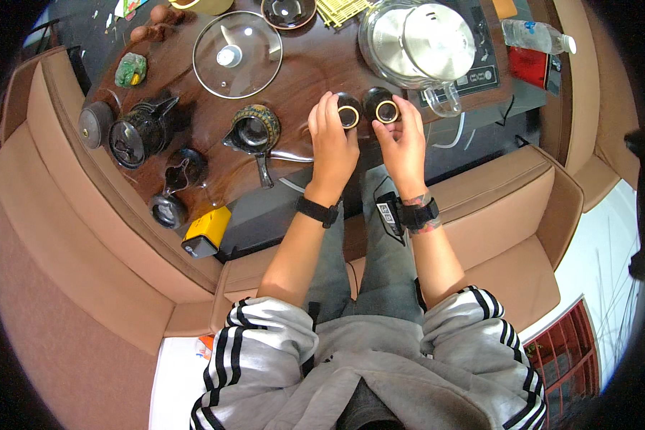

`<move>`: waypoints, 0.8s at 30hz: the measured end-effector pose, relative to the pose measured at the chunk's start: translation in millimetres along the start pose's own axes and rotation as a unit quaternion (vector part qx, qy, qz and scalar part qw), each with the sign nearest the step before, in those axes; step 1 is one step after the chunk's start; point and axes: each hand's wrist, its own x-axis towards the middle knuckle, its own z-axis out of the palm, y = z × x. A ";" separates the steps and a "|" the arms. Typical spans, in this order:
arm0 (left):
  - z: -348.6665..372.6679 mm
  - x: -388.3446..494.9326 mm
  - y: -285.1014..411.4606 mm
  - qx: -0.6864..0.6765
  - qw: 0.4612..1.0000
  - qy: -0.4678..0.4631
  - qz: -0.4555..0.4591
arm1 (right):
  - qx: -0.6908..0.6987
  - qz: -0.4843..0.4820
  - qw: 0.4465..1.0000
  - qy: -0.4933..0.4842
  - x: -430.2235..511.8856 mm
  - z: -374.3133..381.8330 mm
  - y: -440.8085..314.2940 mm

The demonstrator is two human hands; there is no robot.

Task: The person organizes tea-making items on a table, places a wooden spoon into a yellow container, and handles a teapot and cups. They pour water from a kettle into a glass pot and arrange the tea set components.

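Note:
Two small dark glazed teacups stand side by side near the front edge of the brown wooden table, bottoms up with pale foot rings showing. My left hand [333,145] grips the left teacup [349,99] from its left side. On the other one, the right teacup [376,98], the thumb and fingers of my right hand [406,142] are closed. A narrow gap separates the cups. A dark side-handled pitcher [253,129] with a patterned rim sits left of my left hand. Beyond my right hand is a glass kettle [392,43] with a metal lid.
A glass lid [237,70] and dark bowl [288,8] lie farther back. Leftward are a black teapot [142,131], a dark strainer [185,169], a green figurine [130,70] and a yellow box [208,231]. A water bottle [532,36] lies beyond the induction hob [481,78].

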 end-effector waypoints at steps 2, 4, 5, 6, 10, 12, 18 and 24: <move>2.2 -0.9 2.6 -0.002 1.000 -0.003 0.002 | 0.011 0.003 1.000 0.006 0.3 -2.8 2.2; 3.4 -1.3 4.2 -0.005 1.000 -0.001 -0.003 | 0.023 0.009 1.000 0.004 1.4 -5.4 4.4; 3.6 -1.8 4.6 -0.005 1.000 -0.001 0.003 | 0.026 0.016 1.000 0.004 1.5 -6.8 5.6; 3.7 -2.8 5.2 -0.005 1.000 -0.005 0.001 | 0.028 0.022 0.999 0.003 2.1 -8.1 6.8; 2.1 -3.9 6.3 -0.006 1.000 -0.006 0.000 | 0.034 0.032 0.999 0.006 1.9 -10.0 9.1; -0.2 -4.7 7.6 -0.008 1.000 -0.015 -0.004 | 0.033 0.039 0.999 -0.003 2.6 -13.8 9.6; -1.5 -6.7 9.9 -0.012 0.999 -0.017 -0.035 | 0.024 0.071 0.997 -0.017 0.5 -22.0 6.4; -5.8 -16.8 3.2 -0.018 0.999 -0.028 -0.030 | 0.081 -0.013 0.995 0.055 -9.1 -59.4 -20.4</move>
